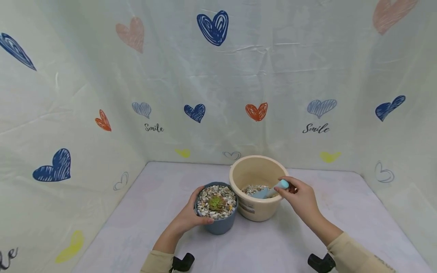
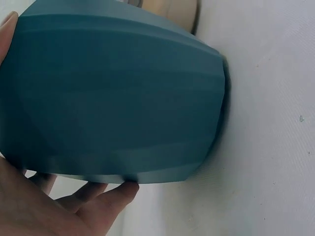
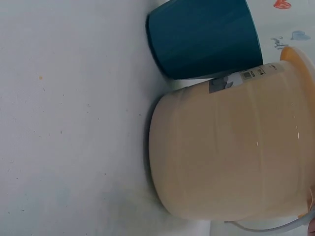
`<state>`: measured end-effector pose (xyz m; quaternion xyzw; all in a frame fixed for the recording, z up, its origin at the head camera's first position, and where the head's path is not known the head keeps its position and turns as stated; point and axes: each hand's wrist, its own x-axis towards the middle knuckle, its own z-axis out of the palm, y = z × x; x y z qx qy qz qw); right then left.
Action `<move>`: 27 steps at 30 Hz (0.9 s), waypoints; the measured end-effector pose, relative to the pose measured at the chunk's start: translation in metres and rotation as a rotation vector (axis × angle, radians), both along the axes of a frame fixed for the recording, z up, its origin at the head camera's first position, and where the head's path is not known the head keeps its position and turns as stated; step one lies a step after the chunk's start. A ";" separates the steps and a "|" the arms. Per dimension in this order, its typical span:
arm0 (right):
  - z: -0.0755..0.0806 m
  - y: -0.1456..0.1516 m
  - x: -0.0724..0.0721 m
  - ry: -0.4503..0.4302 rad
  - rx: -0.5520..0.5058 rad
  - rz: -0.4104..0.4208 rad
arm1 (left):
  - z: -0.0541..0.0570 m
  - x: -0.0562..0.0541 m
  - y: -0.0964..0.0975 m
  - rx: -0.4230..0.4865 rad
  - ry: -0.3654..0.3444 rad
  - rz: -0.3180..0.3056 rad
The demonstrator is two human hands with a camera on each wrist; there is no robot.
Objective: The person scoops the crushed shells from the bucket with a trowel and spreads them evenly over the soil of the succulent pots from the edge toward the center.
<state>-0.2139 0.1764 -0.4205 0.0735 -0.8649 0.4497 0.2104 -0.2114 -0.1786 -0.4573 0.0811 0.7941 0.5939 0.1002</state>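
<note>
A blue flower pot [image 1: 221, 226] stands on the table, filled with pale gravel [image 1: 205, 198] around a small green succulent [image 1: 216, 203]. My left hand [image 1: 187, 219] holds the pot from its left, thumb near the front rim and fingers round the far side. The pot's wall [image 2: 113, 93] fills much of the left wrist view. Over the right rim of a cream bucket [image 1: 257, 212], my right hand [image 1: 302, 198] pinches the handle of a light blue trowel [image 1: 262, 193]. Its blade lies inside the bucket, at the gravel [image 1: 252, 189] there.
The bucket [image 3: 226, 152] stands right beside the pot, on the white-covered table [image 1: 143, 212]. A white curtain [image 1: 286, 72] printed with hearts hangs behind and at both sides. Both wrists carry black camera mounts [image 1: 184, 261].
</note>
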 end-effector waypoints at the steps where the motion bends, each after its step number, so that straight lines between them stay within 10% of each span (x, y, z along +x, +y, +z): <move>1: 0.000 0.000 0.000 -0.005 0.006 0.003 | 0.000 0.000 0.000 -0.003 -0.002 0.003; 27: -0.002 0.015 0.026 0.033 0.075 0.063 | 0.008 0.010 -0.013 -0.061 -0.034 0.077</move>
